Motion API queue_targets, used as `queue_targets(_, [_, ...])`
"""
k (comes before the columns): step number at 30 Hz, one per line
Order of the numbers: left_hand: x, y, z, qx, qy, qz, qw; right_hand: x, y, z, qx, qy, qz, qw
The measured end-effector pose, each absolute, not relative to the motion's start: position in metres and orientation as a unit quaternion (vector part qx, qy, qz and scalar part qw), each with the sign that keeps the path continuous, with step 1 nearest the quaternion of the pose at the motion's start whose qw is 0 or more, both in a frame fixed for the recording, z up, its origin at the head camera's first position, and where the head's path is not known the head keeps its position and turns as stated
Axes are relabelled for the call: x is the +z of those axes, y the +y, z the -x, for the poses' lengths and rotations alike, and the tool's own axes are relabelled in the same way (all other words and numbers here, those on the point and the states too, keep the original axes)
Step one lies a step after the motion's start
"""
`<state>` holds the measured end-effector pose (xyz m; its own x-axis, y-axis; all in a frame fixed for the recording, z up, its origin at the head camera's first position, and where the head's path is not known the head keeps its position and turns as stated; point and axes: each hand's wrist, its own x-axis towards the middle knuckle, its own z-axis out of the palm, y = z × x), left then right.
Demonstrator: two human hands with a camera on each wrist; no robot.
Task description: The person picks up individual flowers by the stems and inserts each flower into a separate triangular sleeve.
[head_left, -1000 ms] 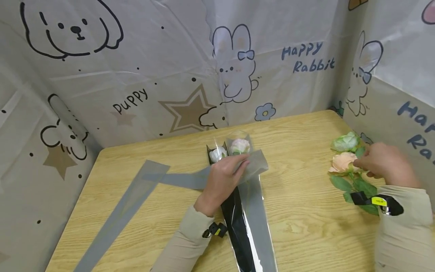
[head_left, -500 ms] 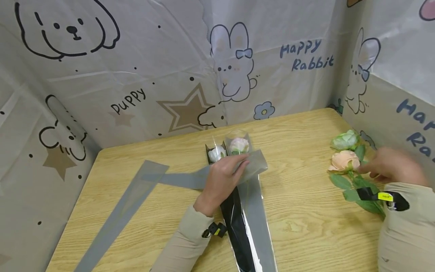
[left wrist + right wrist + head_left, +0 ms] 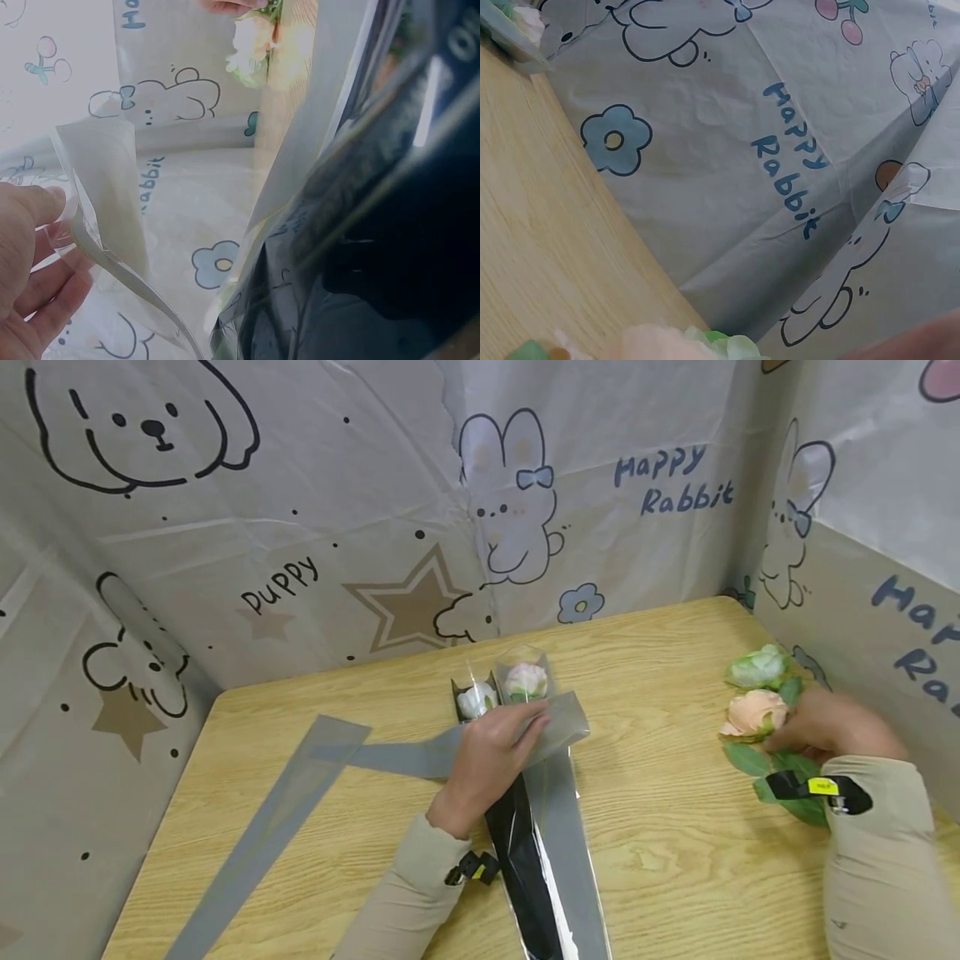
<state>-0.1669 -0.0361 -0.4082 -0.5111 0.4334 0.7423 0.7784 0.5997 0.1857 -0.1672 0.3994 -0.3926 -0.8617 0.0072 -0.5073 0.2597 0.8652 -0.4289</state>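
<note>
Two containers lie side by side on the wood-grained table [image 3: 675, 860]: a black sleeve [image 3: 525, 877] with a white bloom [image 3: 476, 702] at its mouth, and, just right of the black sleeve, a grey sleeve [image 3: 566, 860] with a pale pink bloom [image 3: 527, 681] under clear film. Across the black sleeve's upper part, the left hand [image 3: 487, 756] pinches a loose sleeve [image 3: 405, 758] of thin, translucent grey film. Left of the black sleeve, this film overlaps another long grey strip [image 3: 255, 843], which widens toward its far end.

Well to the right of the black sleeve lie a peach rose [image 3: 753, 714] with layered petals and, just beyond it, a pale green bloom [image 3: 757, 667]. The right hand [image 3: 840, 727] has its fingers at the rose's base among green leaves [image 3: 746, 758]; whether they grip the stem, I cannot tell.

The left wrist view alone shows the loose sleeve's mouth parted at the fingers, and glossy dark film with partly legible lettering. The right wrist view catches blurred peach and green petals at its bottom edge, the fingertips out of sight.
</note>
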Motion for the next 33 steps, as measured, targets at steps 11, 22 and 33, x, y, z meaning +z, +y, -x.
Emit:
queue_targets(11, [-0.408,-0.037,0.167,-0.260,-0.831,0.364,0.331,-0.397,0.387,0.174,-0.194,0.952,-0.014,0.235])
queue_targets(22, [-0.408,-0.037,0.167,-0.260,-0.832,0.362,0.330,-0.393,0.365,0.179,-0.157,0.967,0.021,0.202])
queue_targets(33, [-0.410,-0.036,0.168,-0.263,-0.831,0.362,0.330,-0.368,0.344,0.170,-0.182,0.975,0.036,0.126])
